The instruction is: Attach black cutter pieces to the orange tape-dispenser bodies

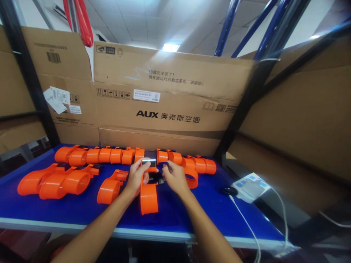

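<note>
My left hand is wrapped round the upper part of an orange plastic piece with a wide ring at its lower end. The thumb presses on a shiny dark-and-silver block at the top of this piece. Close on its right, my right hand is closed, thumb against fingers; what it pinches is hidden. Small dark parts show between the two hands. Left of my left forearm lies another orange ring piece, apart from the hands.
Several orange ring pieces stand in a row along the back of the blue table. More orange ring pieces lie at the left. A white power strip with cables sits at the right. Cardboard walls the back.
</note>
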`<state>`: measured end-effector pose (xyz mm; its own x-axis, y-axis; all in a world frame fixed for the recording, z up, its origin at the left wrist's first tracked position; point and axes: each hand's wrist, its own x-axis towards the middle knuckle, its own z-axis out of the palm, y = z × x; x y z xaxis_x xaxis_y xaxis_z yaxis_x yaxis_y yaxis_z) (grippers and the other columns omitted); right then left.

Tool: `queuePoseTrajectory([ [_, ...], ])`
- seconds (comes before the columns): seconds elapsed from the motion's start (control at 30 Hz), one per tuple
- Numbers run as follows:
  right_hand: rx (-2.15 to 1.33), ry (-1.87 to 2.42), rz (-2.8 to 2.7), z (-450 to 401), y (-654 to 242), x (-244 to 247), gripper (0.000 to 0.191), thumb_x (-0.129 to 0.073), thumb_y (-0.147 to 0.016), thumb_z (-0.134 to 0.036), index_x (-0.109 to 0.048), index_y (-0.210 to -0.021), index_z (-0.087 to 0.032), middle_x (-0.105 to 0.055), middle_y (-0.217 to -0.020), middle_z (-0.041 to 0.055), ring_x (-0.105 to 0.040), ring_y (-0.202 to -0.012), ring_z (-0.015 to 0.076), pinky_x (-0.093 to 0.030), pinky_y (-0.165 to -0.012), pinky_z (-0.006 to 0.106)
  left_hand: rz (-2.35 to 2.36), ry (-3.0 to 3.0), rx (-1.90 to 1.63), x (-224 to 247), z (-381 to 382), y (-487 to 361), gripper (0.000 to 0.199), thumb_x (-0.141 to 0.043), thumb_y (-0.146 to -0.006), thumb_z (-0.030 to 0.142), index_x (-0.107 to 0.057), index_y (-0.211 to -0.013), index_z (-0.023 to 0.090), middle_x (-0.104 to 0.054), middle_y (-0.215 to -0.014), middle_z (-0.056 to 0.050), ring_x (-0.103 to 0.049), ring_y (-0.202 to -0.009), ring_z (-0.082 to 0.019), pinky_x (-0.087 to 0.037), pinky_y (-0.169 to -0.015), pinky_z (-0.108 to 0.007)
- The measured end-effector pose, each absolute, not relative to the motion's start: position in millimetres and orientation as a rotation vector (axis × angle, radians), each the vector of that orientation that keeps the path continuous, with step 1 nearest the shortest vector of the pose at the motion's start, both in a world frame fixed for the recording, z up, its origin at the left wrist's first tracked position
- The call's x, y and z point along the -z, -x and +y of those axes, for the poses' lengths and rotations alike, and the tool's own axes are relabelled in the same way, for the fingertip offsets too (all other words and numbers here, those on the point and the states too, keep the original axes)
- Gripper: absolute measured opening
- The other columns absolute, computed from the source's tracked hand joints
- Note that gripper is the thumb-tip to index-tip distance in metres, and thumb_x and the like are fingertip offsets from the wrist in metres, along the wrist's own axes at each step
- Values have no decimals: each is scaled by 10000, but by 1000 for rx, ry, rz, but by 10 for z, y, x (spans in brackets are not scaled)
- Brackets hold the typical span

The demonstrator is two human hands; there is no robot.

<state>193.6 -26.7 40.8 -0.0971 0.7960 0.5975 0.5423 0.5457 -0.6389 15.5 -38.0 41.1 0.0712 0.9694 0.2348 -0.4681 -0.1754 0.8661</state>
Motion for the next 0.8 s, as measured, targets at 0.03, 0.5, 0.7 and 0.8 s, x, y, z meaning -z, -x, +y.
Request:
queuePoseTrajectory([
  [0.03, -341, 1151, -1785, -250, -1930, -393, 282, -494, -940, -310, -544, -678, -219, -622, -541, -6, -592, -494, 163, -429, -467, 231, 649, -1040, -1453, -408, -377, -154, 415, -748, -758, 501, -605, -976, 179, -756, -707, -72, -360, -296, -46, -277, -361, -202],
  [0.5, -490, 1321, -1780, -227, -1904, -226, 89, -545, -947, -216, -607, -1012, -220, -666, -573, -38, -596, -408, 158, -442, -451, 248, 662, -1055, -1422, -387, -347, -152, 441, -763, -742, 497, -607, -998, 173, -769, -743, -92, -375, -301, -52, -304, -360, -211],
  [0.7, -503, 1475, -1827, -219, -1909, -247, 181, -544, -949, -189, -599, -1121, -185, -706, -662, 3, -711, -629, 185, -513, -639, 256, 688, -1054, -1420, -367, -330, -156, 445, -763, -737, 502, -603, -994, 175, -750, -701, -67, -377, -304, -57, -297, -357, -208],
  [0.8, -431, 1514, -1844, -228, -1903, -254, 176, -550, -937, -178, -628, -1095, -190, -710, -673, 20, -708, -646, 201, -503, -659, 265, 714, -1066, -1422, -337, -308, -155, 426, -766, -736, 503, -603, -958, 178, -725, -651, -47, -377, -305, -59, -284, -356, -206],
])
